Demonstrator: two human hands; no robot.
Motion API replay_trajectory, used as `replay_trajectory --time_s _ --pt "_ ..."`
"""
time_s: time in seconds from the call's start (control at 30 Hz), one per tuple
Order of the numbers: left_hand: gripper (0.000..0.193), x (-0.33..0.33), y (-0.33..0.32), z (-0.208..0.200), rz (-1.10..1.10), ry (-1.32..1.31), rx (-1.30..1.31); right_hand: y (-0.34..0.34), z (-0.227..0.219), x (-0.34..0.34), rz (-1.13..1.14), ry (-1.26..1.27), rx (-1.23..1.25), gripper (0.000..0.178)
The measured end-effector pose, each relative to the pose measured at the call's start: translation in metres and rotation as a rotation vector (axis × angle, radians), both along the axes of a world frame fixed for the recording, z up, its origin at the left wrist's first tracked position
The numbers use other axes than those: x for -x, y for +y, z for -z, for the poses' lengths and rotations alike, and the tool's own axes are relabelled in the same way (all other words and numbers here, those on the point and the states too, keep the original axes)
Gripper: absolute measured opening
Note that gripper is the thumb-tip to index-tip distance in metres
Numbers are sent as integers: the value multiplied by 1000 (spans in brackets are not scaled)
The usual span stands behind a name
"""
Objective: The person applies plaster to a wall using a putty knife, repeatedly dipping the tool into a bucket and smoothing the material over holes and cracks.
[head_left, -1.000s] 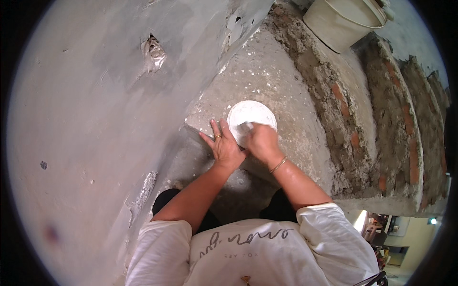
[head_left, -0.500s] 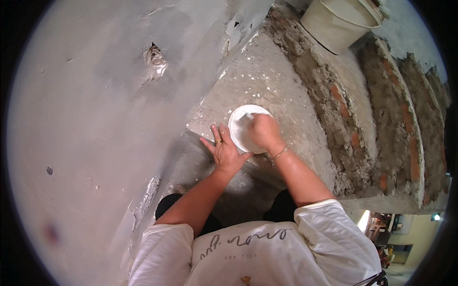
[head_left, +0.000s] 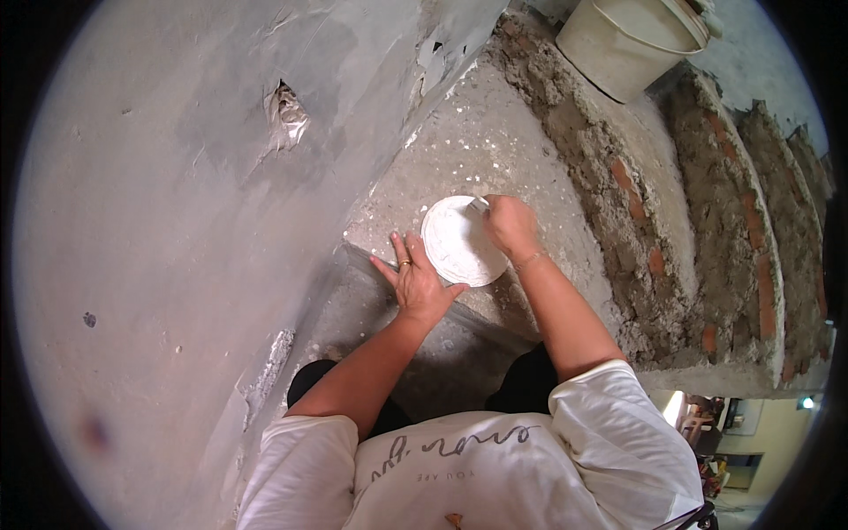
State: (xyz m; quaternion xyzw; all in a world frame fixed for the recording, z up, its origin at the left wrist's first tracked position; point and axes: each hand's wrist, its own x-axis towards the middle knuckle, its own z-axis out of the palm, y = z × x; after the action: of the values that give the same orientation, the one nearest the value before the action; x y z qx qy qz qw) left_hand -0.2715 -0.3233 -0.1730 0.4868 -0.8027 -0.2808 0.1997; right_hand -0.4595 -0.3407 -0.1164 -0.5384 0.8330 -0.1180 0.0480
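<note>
A round white tub [head_left: 433, 252] with white paste [head_left: 463, 243] in it stands on the concrete step. My left hand [head_left: 418, 287] lies against the tub's near left side, fingers spread, a ring on one of them. At the far right of the rim, my right hand [head_left: 512, 225] is closed round a small flat scraper-like tool [head_left: 478, 205]. Only a short grey piece of the tool shows; the rest is hidden by the fingers.
A smooth grey wall [head_left: 203, 221] with a chipped hole [head_left: 287, 117] rises at the left. Rough brick-and-mortar steps [head_left: 654, 252] climb to the right, with a cream bucket [head_left: 618, 44] at the top. White specks dot the step [head_left: 442, 155] around the tub.
My right hand has moved from over the middle of the tub to its far right rim, uncovering the white paste. My left hand has stayed in place.
</note>
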Motion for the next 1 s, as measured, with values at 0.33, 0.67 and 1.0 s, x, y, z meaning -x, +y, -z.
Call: replay_trajectory --time_s 0.33,0.67,1.0 --pt "117 1 -1 3 -22 -20 40 -14 3 -9 -84 9 -16 24" --pt "116 -1 -5 2 -73 -12 31 -2 -6 -46 -383 2 -113 19" --pt "116 2 -5 10 -62 -16 68 2 12 -53 -413 21 11 22"
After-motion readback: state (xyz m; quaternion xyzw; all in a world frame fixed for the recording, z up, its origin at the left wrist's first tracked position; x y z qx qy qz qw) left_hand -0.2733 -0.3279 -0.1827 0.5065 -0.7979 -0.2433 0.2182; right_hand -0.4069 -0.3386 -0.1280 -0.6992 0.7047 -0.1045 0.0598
